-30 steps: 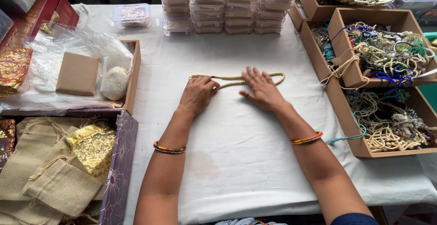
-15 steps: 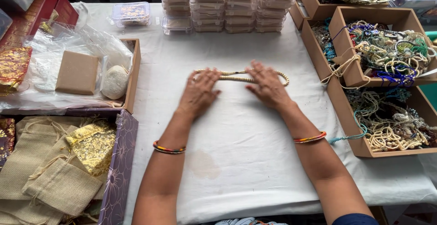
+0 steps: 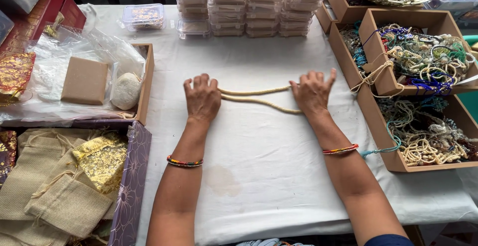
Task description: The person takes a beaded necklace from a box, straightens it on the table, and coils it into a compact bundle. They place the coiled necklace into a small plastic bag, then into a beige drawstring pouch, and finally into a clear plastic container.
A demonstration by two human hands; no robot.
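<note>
On the white cloth, mid-table: long cream beaded necklace, laid out as a flat double strand running left to right between both hands.
Left hand: palm down, fingers spread slightly and flat, pressing the left end of the necklace onto the white tablecloth; nothing pinched.
Right hand: palm down, fingers fanned, resting on the right end of the same strand; end of the loop hidden beneath.
Wrists: thin multicoloured beaded bracelet on the left, thin orange and red bracelet on the right.
Right of the hands: open brown cardboard trays filled with tangled bead strings in cream, green, blue and purple; one cream string hanging over a tray wall near the right hand.
Far side: stacks of small clear plastic lidded boxes, plus a single clear box with patterned contents further left.
Left of the hands: shallow brown cardboard box holding crinkled clear plastic, a square tan cardboard piece and a round pale stone-like lump.
Near left: beige burlap drawstring pouches, a gold shimmery pouch on top, inside a purple flower-patterned box.
Far left corner: red boxes, partly cut off.
</note>
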